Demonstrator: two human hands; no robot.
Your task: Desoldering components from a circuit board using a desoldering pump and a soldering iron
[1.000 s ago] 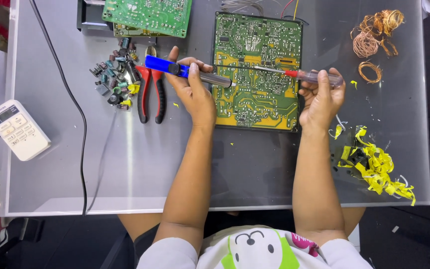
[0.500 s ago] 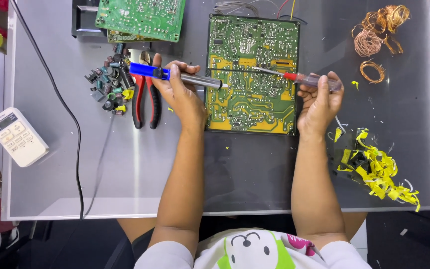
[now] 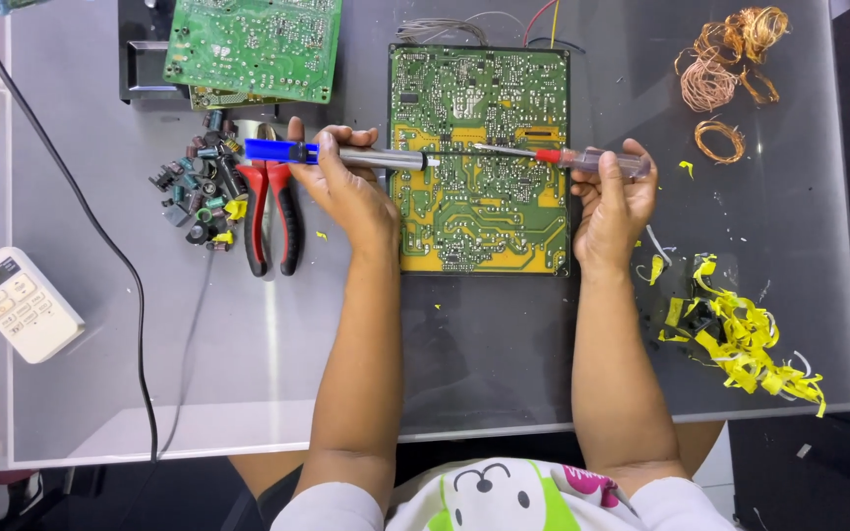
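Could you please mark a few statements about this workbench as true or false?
1. The left hand holds a blue-handled soldering tool. True.
2. The right hand is empty. False: it holds a screwdriver with a clear handle.
3. Both tool tips meet over the green circuit board. True.
4. The red-handled pliers lie right of the board. False: they lie left of it.
5. The copper wire coils sit at the table's far right. True.
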